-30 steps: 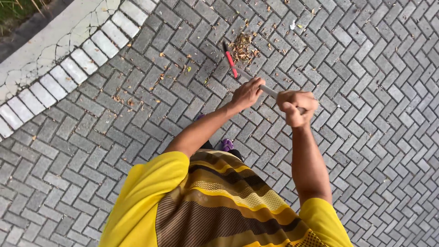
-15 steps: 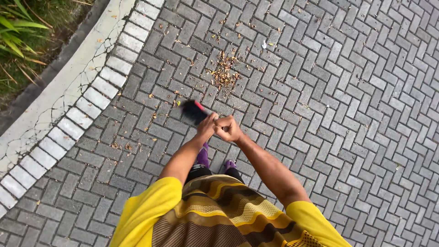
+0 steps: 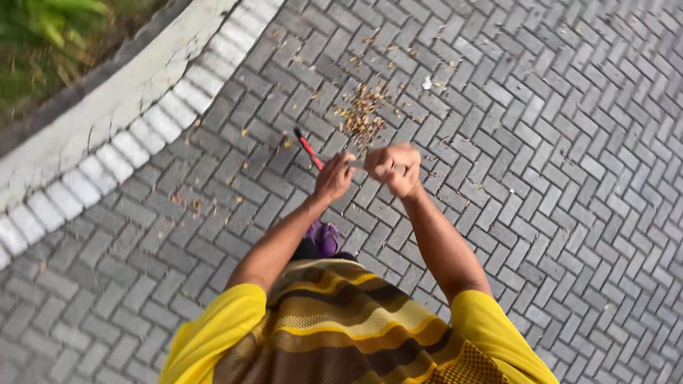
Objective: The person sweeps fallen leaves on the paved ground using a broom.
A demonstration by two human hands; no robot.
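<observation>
Both hands grip the pale handle of a broom. My left hand (image 3: 333, 176) holds it lower down, nearer the red and black broom head (image 3: 307, 148), which touches the grey paving. My right hand (image 3: 393, 168) is closed around the handle's upper end, knuckles up. A small heap of dry brown leaves (image 3: 361, 115) lies on the bricks just beyond the hands, to the right of the broom head. A white scrap of litter (image 3: 427, 83) sits past the heap.
Grey herringbone paving (image 3: 555, 163) runs all around. A curved white kerb (image 3: 107, 114) with a row of pale bricks borders it at the left, with grass and plants (image 3: 43, 43) behind. Scattered leaf bits lie near the kerb. A purple shoe (image 3: 324, 236) shows below my arms.
The broom head swung left from beside the leaf heap, then came back up toward it. My hands drew close together near my body and have lifted forward again. The view shifted.
</observation>
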